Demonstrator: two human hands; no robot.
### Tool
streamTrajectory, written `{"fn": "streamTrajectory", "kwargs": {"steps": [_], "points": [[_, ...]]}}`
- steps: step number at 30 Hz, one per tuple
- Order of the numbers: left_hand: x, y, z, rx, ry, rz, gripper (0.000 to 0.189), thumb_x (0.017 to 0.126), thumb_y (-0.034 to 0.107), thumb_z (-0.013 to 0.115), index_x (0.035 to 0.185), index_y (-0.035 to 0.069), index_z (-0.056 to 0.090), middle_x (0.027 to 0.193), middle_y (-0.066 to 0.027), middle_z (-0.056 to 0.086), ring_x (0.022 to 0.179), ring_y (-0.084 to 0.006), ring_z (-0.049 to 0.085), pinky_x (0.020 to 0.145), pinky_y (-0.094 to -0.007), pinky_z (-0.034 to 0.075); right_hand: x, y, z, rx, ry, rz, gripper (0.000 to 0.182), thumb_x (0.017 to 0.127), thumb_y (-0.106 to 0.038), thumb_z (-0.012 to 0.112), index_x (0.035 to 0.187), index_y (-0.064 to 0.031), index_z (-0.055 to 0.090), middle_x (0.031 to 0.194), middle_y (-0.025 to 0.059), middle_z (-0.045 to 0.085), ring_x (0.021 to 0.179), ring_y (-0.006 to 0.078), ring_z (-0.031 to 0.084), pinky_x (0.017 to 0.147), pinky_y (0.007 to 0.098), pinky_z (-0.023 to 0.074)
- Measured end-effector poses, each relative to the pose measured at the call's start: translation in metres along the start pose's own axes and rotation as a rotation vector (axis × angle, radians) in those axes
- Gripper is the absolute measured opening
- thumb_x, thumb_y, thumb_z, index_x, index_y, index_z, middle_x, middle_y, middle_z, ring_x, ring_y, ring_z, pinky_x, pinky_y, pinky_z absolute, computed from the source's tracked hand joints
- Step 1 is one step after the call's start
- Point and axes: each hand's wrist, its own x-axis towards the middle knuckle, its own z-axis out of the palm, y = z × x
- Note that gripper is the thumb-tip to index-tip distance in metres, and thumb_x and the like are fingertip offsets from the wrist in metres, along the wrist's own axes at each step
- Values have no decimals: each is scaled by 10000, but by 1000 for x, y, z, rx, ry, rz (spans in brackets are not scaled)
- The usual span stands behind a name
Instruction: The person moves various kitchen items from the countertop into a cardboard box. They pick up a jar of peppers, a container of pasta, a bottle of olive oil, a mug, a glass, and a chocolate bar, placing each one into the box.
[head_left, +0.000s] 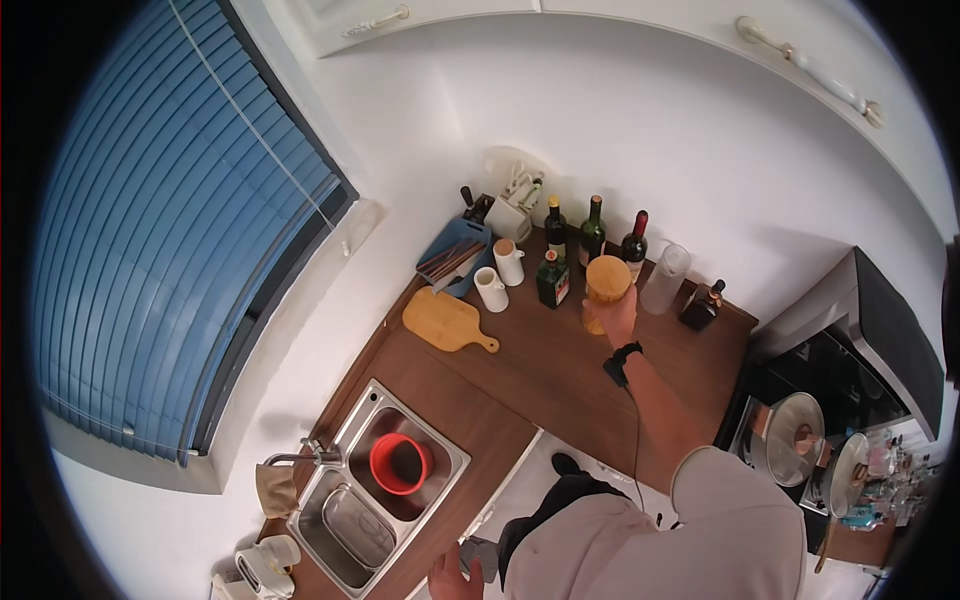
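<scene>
My right hand (616, 313) is closed around a glass jar with a round wooden lid (608, 278), upright on the brown countertop. Just behind the jar stand a green wine bottle (592, 234) and a wine bottle with a red neck (634, 244). Left of it is a square dark green bottle (553, 281), and to its right a tall clear glass vessel (666, 279). Low in the picture, my left hand (456, 576) hangs near the counter's front edge beside a grey object (480, 558); its fingers are partly cut off, and whether it holds anything is unclear.
A wooden cutting board (442, 318), white mugs (491, 289) and a blue basket (455, 256) with utensils occupy the counter's left. A red bowl (400, 463) sits in the steel sink (459, 457). Right are a small dark bottle (702, 306) and lidded pans (793, 439) on the stove.
</scene>
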Motion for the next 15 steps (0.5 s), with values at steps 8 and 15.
{"fn": "streamTrajectory", "kwargs": {"steps": [8,15], "points": [[13,15,-6,-39,-12,-86,462,962,152,741,1379,-21,647,1132,-317,704,1052,-505,668,916,-556,543,-22,-8,6,207,-163,54,986,705,-179,997,1497,-55,422,1353,124,673,1224,273,674,1032,427,562],[-6,40,-1,-110,-47,-302,488,880,148,827,1317,-11,678,1171,-235,721,1119,-449,664,966,-515,541,-158,-23,13,859,-822,566,569,878,-86,802,1401,-32,587,1324,86,692,1219,202,668,1049,381,540]]}}
